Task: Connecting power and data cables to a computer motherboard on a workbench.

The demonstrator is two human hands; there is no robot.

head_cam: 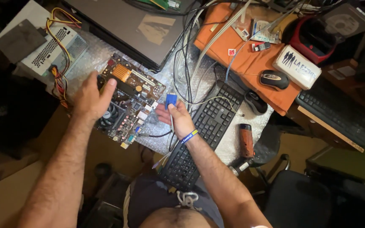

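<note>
On the bubble wrap [91, 59] that covers the table lies a brown circuit board [125, 99], and both hands are close to it. The left hand [91, 99] rests on the left edge of the board, with its fingers [108, 86] spread and lying flat. It is not gripping anything; it looks like it is just holding the board down. The right hand [178, 118] is just to the right of the board. Its fingers are curled shut around a blue plug [171, 100], which sticks up out of the hand. A thin cable [172, 139] hangs down from the plug, past a blue wristband [189, 136].

The plug is near the right edge of the board but not touching it. I think the step now is to push that plug into a socket on the board. To do it well, keep the left hand pressing flat so the board cannot slide on the slippery wrap. Turn the plug so its wide side matches the socket (I cannot see which socket it is from here). Push it straight, not at a slant, or the little pins may bend. Do not press on the fan [108, 115] at the bottom left of the board.

Right of the board there is a black keyboard [201, 131], and past that an orange tool [246, 140]. Above the board sits a grey laptop [136, 25], and to the upper left of it a metal box [53, 48] with coloured wires.
</note>
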